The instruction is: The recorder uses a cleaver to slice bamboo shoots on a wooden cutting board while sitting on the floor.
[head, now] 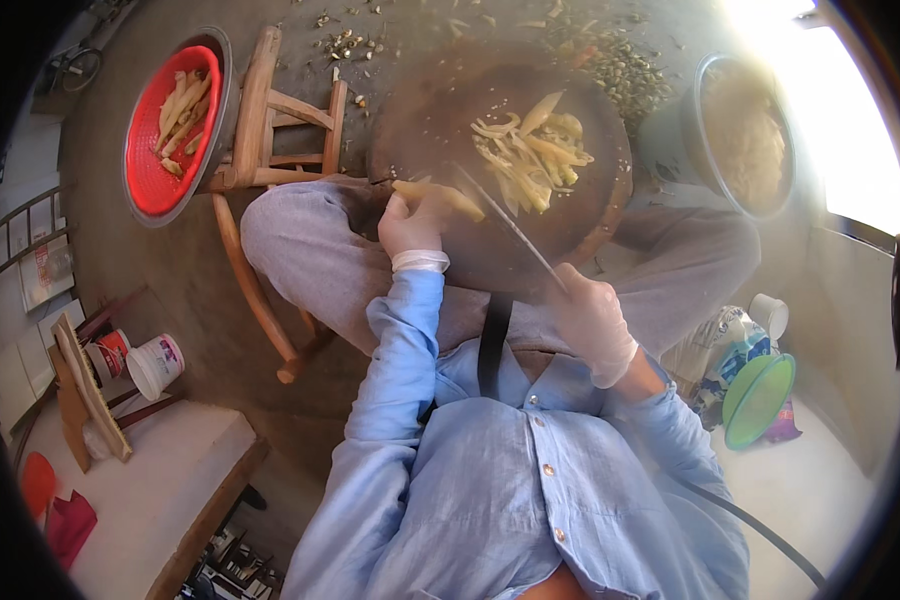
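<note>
In a thin, translucent glove, my left hand (414, 229) grips a long, pale yellow vegetable piece (450, 197) at the near left of a round wooden chopping block (420, 127). My right hand (589, 315), also gloved, is closed around the handle of a knife (517, 229), whose blade shows almost edge-on. The blade slants over the block, its far end a little beyond the piece. Whether the edge touches the vegetable I cannot tell. A heap of cut yellow-green strips (529, 154) lies on the block's far right part. Haze blurs the view around the block.
Left, a red plastic colander (144, 142) holding long vegetable pieces sits in a metal basin (226, 82), beside a wooden chair (259, 112). A bucket (667, 146) with pale contents stands right. Scraps (626, 71) litter the floor beyond the block. A green strainer (757, 401) is at lower right.
</note>
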{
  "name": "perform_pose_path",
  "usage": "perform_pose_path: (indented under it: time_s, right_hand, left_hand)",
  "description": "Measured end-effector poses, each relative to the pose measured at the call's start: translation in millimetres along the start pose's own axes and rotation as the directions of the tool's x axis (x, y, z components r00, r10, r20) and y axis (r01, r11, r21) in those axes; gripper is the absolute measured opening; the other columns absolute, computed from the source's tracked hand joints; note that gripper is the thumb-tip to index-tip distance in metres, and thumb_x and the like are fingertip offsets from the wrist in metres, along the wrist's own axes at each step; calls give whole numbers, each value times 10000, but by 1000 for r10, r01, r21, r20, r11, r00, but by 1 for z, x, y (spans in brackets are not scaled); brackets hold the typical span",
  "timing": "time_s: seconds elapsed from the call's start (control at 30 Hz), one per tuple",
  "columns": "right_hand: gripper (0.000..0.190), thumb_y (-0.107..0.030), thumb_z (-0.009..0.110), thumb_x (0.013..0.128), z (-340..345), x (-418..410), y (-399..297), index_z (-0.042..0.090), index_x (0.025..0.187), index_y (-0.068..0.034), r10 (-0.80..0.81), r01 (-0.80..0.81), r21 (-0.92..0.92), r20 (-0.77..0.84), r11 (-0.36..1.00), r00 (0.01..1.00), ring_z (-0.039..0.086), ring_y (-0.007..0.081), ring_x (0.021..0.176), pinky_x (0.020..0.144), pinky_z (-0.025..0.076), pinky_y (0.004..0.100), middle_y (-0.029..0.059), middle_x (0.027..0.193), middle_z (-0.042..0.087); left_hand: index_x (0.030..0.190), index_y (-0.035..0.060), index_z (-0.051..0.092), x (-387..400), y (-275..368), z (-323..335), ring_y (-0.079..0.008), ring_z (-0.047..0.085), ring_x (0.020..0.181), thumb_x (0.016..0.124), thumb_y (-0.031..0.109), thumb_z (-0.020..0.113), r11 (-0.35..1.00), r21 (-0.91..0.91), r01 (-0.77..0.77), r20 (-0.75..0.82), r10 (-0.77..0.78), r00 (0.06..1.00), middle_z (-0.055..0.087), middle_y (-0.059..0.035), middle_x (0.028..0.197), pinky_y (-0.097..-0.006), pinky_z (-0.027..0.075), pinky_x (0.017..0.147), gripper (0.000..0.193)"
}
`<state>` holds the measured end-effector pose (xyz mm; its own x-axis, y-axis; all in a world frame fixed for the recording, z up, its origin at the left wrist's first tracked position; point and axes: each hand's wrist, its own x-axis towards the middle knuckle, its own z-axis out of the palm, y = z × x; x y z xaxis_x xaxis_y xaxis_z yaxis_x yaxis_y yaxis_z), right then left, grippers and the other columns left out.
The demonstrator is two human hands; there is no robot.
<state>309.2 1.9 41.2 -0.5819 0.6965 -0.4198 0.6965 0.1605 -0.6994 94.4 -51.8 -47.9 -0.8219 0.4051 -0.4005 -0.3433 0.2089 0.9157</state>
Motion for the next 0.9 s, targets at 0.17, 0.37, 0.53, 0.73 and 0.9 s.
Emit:
perform_pose_path:
  time_s: [0.17, 0.37, 0.53, 0.73, 0.9]
  right_hand:
    - [110, -151, 517, 920, -3, 4, -6, 543, 938, -45, 98, -81, -145, 116, 986, 988, 591, 450, 790, 682, 471, 478, 247, 791, 619]
    - [166, -175, 548, 903, -6, 22, -21, 520, 871, -15, 16, 25, -289, 140, 957, 990, 611, 434, 687, 640, 478, 520, 226, 691, 616]
    - [183, -164, 536, 901, 10, 56, -33, 545, 874, 17, -104, 140, -290, 136, 947, 985, 627, 425, 708, 676, 497, 503, 232, 699, 624]
    - [198, -177, 550, 895, 1, 54, -26, 580, 848, 13, -39, 59, -180, 114, 982, 993, 615, 443, 743, 701, 491, 510, 253, 726, 622]
    - [182, -192, 555, 902, -4, 25, -15, 573, 856, -16, -30, 39, -102, 80, 994, 996, 601, 453, 717, 662, 479, 519, 247, 715, 615]
  left_hand:
    - [948, -20, 639, 1, -4, 3, -96, 590, 563, 878, 41, 665, 998, 58, 0, -44, 3, 999, 651, -59, 758, -207, 431, 444, 96]
    - [940, -24, 640, 2, -9, 0, -95, 579, 545, 875, 37, 669, 995, 94, -29, -66, 35, 997, 641, -51, 731, -209, 424, 439, 93]
    - [994, -28, 632, 8, -19, -9, -95, 590, 563, 874, 25, 662, 984, 157, -80, -15, 84, 996, 653, -61, 763, -207, 426, 443, 135]
    - [1286, 15, 531, 7, -6, -24, -92, 621, 653, 848, -21, 642, 948, 257, -188, 37, 185, 982, 673, -52, 932, -194, 440, 479, 454]
    - [1239, -3, 555, 8, -6, -27, -93, 620, 673, 844, -27, 641, 955, 249, -160, 16, 161, 987, 662, -49, 906, -197, 452, 513, 405]
